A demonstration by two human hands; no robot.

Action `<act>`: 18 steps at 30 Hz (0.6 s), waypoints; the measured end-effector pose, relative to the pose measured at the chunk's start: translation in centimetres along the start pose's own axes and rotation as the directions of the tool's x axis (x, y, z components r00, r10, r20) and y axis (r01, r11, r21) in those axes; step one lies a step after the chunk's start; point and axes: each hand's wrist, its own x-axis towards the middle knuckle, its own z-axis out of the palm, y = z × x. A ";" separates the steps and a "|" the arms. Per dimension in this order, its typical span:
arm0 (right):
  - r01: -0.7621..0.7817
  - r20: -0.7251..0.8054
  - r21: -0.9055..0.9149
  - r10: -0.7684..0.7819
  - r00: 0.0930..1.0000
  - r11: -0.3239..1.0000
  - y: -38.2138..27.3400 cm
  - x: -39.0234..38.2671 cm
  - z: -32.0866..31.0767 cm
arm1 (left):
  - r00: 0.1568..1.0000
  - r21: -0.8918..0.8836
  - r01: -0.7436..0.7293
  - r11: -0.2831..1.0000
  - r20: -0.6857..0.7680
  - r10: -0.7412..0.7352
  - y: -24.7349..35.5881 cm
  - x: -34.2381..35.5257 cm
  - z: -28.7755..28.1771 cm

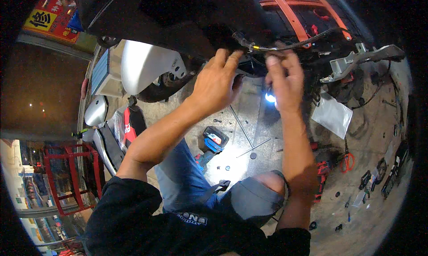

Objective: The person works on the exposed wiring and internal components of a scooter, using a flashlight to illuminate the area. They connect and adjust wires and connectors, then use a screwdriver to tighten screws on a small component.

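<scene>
Black cable (267,48): exposed at the dark vehicle body (178,22), by both hands. Left hand (219,80): fingers bent, grip unclear. Right hand (286,77): fingers curled (hold undeterminable). Status, judged: partway; cable reached, not yet enclosed

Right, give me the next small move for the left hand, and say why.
Probably steady the black cable with the left hand: its yellow band shows close to that hand, and the right hand is raised near the same stretch. I can't tell whether either hand grips it.
</scene>
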 end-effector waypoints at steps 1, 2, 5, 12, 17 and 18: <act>-0.055 -0.011 0.039 0.056 0.998 0.998 -0.3 0.3 -0.3 | 0.999 -0.022 -0.014 1.000 -0.029 0.014 -0.2 -0.1 0.3; -0.101 -0.019 0.070 0.103 0.995 0.992 -0.7 0.6 -0.8 | 0.999 -0.035 -0.018 0.999 -0.048 0.017 -0.3 -0.2 0.5; -0.275 0.000 0.048 0.276 0.961 0.960 -1.0 1.5 -0.5 | 0.995 -0.078 -0.039 0.996 -0.099 0.031 -0.7 -0.8 1.0; -0.461 0.073 -0.050 0.463 0.883 0.886 1.4 0.5 -0.2 | 0.995 -0.142 -0.056 0.988 -0.096 0.042 -1.3 -1.1 0.6; -0.546 0.109 0.091 0.536 0.837 0.833 4.7 0.5 -0.9 | 0.992 -0.133 -0.092 0.987 -0.093 0.080 -1.4 -0.9 0.5; -0.563 0.120 0.104 0.551 0.826 0.820 5.2 0.5 -0.8 | 0.994 -0.139 -0.089 0.986 -0.082 0.078 -1.4 -1.0 0.5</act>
